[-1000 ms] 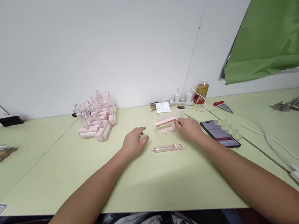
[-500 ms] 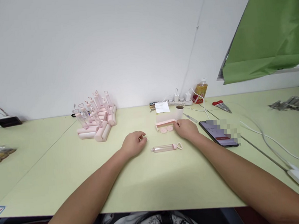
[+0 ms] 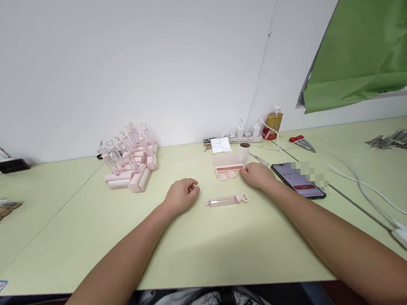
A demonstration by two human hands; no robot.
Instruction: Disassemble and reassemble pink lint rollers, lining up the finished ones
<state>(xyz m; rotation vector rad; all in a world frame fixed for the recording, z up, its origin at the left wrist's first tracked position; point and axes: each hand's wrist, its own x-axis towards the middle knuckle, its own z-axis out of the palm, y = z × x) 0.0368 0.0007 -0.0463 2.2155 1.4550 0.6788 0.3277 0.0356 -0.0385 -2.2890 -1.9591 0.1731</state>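
My left hand [image 3: 182, 196] rests on the table with loosely curled fingers, somewhat apart and holding nothing. Just right of it lies a clear tube [image 3: 223, 201] with a pink heart-shaped loop [image 3: 244, 198] at its right end. My right hand [image 3: 259, 175] pinches the right end of a pink trough-like shell [image 3: 230, 169]; the fingertips are partly hidden. Two round pink discs [image 3: 227, 175] lie at the near side of the shell. Behind it is a whitish translucent roll [image 3: 229, 158] with a dark open end.
At the left stand several clear tubes with pink caps among pink cylindrical cases [image 3: 141, 178]. A phone [image 3: 299, 180] lies right of my right hand. Further back are a power strip [image 3: 247, 139], a drink bottle [image 3: 272, 123], a slim tool [image 3: 259, 159] and red-handled pliers [image 3: 302, 142]. White cables cross the right side.
The pink shell has shifted slightly right and levelled out, and my right hand has moved a little right with it. My left hand and the tube stay where they were.
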